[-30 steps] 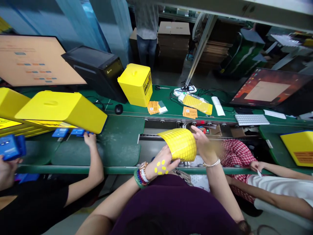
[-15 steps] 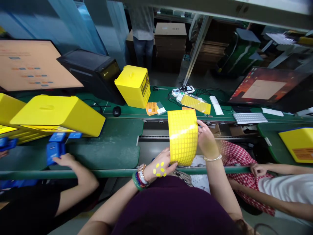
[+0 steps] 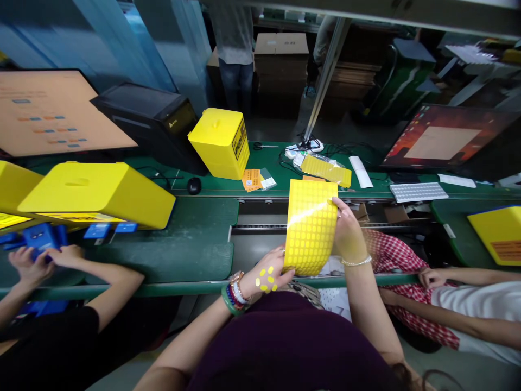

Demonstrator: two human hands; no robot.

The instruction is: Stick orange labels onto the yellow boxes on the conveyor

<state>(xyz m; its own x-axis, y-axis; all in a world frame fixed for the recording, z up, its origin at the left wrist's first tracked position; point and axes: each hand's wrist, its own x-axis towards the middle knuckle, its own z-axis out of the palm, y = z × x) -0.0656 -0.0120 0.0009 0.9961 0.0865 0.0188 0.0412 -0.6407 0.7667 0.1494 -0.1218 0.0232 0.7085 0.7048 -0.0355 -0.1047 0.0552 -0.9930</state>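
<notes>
A bent yellow sheet of round stickers (image 3: 311,225) is held up over the gap in the green bench. My left hand (image 3: 266,274) grips its lower left corner, the thumb in front of the sheet. Several yellow dot stickers (image 3: 267,279) are stuck on the back of that hand. On the sheet's right edge, my right hand (image 3: 348,231) pinches near the upper corner; some of its fingers are hidden behind the sheet. Beyond the sheet lie more yellow sticker sheets (image 3: 328,171) in clear plastic on the bench.
A yellow bin (image 3: 220,144) stands at the back beside a black computer case (image 3: 150,122). Larger yellow boxes (image 3: 93,190) lie at left, where a co-worker's hands (image 3: 44,258) hold blue parts. Another person sits at right near a keyboard (image 3: 418,191). Scissors (image 3: 264,146) lie behind.
The sticker sheet and my right hand have shifted slightly right; my left hand keeps its grip. The co-worker at left has moved a blue part leftward, now with both hands on it.
</notes>
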